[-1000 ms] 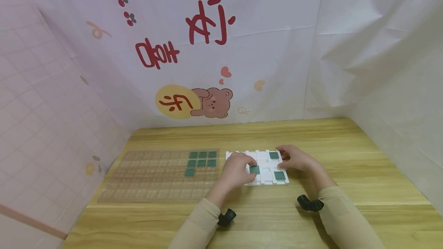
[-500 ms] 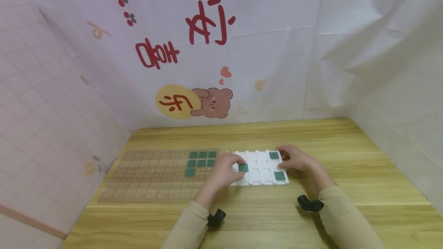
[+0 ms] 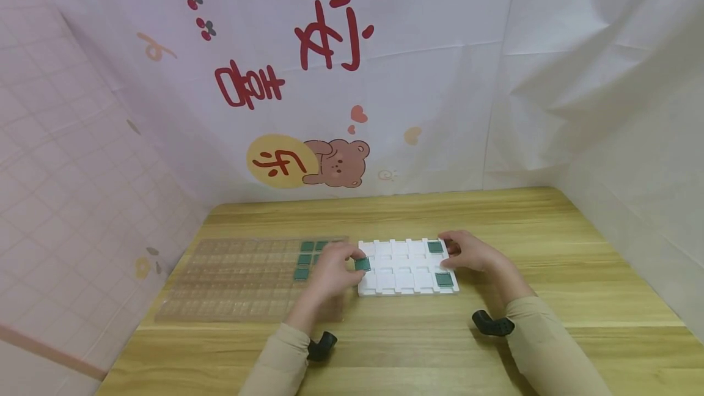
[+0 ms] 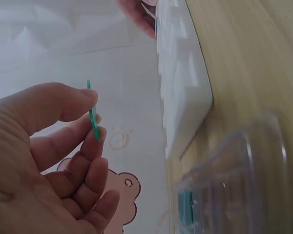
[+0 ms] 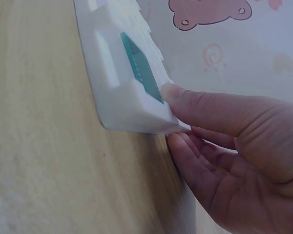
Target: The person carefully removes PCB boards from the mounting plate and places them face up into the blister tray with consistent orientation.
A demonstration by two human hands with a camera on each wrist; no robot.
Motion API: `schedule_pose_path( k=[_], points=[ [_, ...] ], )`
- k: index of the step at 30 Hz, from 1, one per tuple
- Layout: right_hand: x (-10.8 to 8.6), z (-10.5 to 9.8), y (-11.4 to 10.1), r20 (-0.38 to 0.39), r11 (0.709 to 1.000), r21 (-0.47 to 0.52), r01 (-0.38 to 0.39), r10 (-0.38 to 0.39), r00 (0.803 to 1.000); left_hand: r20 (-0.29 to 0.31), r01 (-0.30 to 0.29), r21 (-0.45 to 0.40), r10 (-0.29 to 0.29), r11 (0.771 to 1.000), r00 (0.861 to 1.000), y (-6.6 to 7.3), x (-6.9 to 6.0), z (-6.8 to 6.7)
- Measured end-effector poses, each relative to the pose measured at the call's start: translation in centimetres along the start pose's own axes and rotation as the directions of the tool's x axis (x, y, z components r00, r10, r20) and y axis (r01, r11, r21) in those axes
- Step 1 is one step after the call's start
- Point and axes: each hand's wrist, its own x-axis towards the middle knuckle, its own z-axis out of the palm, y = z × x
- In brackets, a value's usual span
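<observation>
My left hand [image 3: 329, 272] pinches a small green circuit board [image 3: 363, 264] between thumb and fingertips. In the left wrist view that circuit board [image 4: 93, 117] shows edge-on, raised beside the white tray. The hand is above the gap between the two trays. The white compartment tray [image 3: 403, 250] lies on the table, with one circuit board [image 3: 435, 247] in its far right corner and another circuit board [image 3: 444, 280] in its near right corner. My right hand [image 3: 470, 252] grips the tray's right edge, thumb by the rim and fingers against the side, as the right wrist view shows.
A clear plastic tray [image 3: 231, 280] with many small pockets lies left of the white one. Several green circuit boards [image 3: 304, 259] sit in its right part, some hidden by my left hand. The wooden table [image 3: 407, 347] meets a printed cloth [image 3: 440, 139] behind.
My left hand has moved left with the circuit board, from over the white tray's middle to its left edge. The right hand has stayed on the tray's right edge.
</observation>
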Motion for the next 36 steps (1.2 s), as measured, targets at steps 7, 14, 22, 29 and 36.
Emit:
schedule_pose_path(
  k=[7,14,22,29,36],
  points=[
    [-0.1,0.0,-0.1,0.003,1.000,0.013,-0.002,0.002,1.000,-0.007,0.004,0.026,-0.004,1.000,1.000,-1.1,-0.5,-0.9],
    [-0.1,0.0,-0.1,0.009,0.999,0.038,0.008,-0.009,1.000,-0.008,0.014,0.038,-0.014,0.999,1.000,-2.3,-1.0,-2.0],
    [0.0,0.0,0.0,0.001,1.000,0.015,-0.014,0.014,1.000,-0.025,0.037,0.047,-0.036,0.998,0.999,-3.4,-1.4,-3.1],
    [0.2,0.0,0.2,0.005,1.000,0.023,0.012,-0.013,1.000,-0.038,0.049,0.071,-0.046,0.996,0.998,-4.3,-1.7,-3.8],
    [0.3,0.0,0.3,0.008,1.000,0.022,0.009,-0.009,1.000,-0.035,0.101,0.073,-0.099,0.992,0.994,-4.8,-2.0,-4.5]
  ],
)
